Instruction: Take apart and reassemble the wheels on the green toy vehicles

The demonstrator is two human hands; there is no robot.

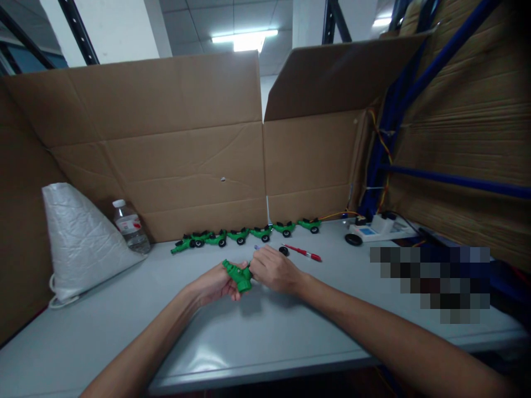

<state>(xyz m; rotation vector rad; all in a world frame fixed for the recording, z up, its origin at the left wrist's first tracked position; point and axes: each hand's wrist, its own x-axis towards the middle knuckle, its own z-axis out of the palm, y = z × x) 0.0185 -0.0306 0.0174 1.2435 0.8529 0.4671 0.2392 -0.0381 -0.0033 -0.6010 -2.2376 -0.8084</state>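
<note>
In the middle of the view, my left hand [215,284] holds a green Y-shaped plastic hose fitting [241,278] above the table, fingers wrapped beneath it. The fitting has a ribbed end pointing up-left and a wide collar facing down. My right hand [274,270] is closed, its fingertips pinched against the right side of the fitting; whatever lies between them is hidden. Just beyond my right hand are a small black ring-like part [284,251] and a slim red pen-like tool [305,253]. A bluish bit shows behind the knuckles.
Several green fittings with black parts [238,236] line the back of the table [124,337], against a cardboard wall [186,171]. At left stand a white bag [83,249] and a water bottle [130,226]. A white power strip [384,229] and blue rack post [379,160] are at right.
</note>
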